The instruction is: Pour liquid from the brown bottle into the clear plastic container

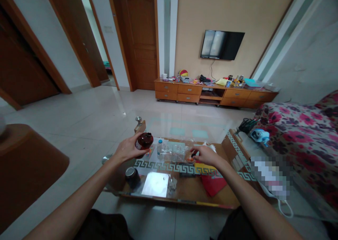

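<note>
Both of my forearms reach out from the bottom edge toward the glass worktop, which sits low in front of me on the pale tiled floor. Beyond it I see a long wooden cabinet against the far wall, crowded with small odds and ends, and a dark television mounted above it. To my right lies a sofa with a flowered cover, and a small blue and white gadget rests near its front edge.

On my side of things, my left hand is wrapped around a dark brown bottle, gripping it from the side and holding it tilted just above the worktop's far left part. My right hand hovers low over the middle of the worktop, fingers curled in narrow around something small and orange; I cannot tell whether it is truly pinched.

Between my hands stand a few clear plastic containers and a little bottle with a blue cap. Closer to me sit a red cloth, a pale sheet and a small dark cup.
</note>
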Demonstrator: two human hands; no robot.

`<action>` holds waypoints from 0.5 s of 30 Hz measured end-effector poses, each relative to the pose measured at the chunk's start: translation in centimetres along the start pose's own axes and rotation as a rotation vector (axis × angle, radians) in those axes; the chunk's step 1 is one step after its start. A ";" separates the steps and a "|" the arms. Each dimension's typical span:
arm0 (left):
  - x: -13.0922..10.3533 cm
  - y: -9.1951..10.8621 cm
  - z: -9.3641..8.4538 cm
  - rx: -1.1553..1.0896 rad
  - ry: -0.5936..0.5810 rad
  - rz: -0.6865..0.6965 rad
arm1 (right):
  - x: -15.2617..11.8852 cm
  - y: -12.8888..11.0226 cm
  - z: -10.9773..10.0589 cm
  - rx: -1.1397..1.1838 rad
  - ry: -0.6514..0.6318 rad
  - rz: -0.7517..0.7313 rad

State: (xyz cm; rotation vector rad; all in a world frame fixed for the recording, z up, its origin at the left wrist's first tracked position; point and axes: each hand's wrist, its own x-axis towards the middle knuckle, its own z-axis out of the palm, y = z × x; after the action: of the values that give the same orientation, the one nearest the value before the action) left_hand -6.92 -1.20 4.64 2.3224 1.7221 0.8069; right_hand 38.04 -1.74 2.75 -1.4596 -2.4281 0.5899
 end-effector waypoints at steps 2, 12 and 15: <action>0.1 -0.2 0.2 -0.021 -0.002 0.019 | 0.3 0.5 0.5 -0.021 -0.028 0.027; 0.4 0.9 1.2 -0.068 0.002 0.099 | 0.9 1.4 1.5 -0.109 -0.097 0.095; 0.3 1.1 1.6 -0.089 -0.007 0.048 | 0.7 1.5 1.3 -0.095 -0.100 0.087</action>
State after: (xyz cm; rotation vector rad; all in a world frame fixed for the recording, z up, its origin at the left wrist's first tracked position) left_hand -5.12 -0.99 3.81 2.3126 1.5992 0.8636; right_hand 38.31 -0.79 0.90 -1.6174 -2.5104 0.5862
